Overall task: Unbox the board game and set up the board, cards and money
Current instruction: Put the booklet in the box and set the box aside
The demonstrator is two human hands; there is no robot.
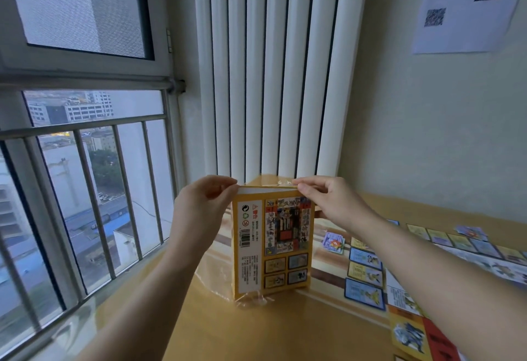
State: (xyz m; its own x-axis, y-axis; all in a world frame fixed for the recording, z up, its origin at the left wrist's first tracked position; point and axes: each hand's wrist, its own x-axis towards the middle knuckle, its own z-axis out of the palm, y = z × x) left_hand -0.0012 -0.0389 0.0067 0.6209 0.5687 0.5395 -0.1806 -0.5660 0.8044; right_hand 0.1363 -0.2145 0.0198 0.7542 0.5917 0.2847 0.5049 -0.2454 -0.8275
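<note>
The yellow game box (272,243) stands upright on the wooden table (256,329), its printed back facing me, inside a clear plastic wrapper (251,299). My left hand (204,204) pinches the top left corner of the box or its wrapper. My right hand (328,201) pinches the top right corner. Blue and yellow cards (365,275) lie in a row to the right of the box. The game board (422,329) lies flat at the lower right, partly under my right forearm. A small pile of paper money (333,242) sits behind the cards.
A barred window (85,189) runs along the table's left edge. White vertical blinds (271,75) hang behind the table. More cards (456,239) line the far right by the wall, with a poster (467,7) above.
</note>
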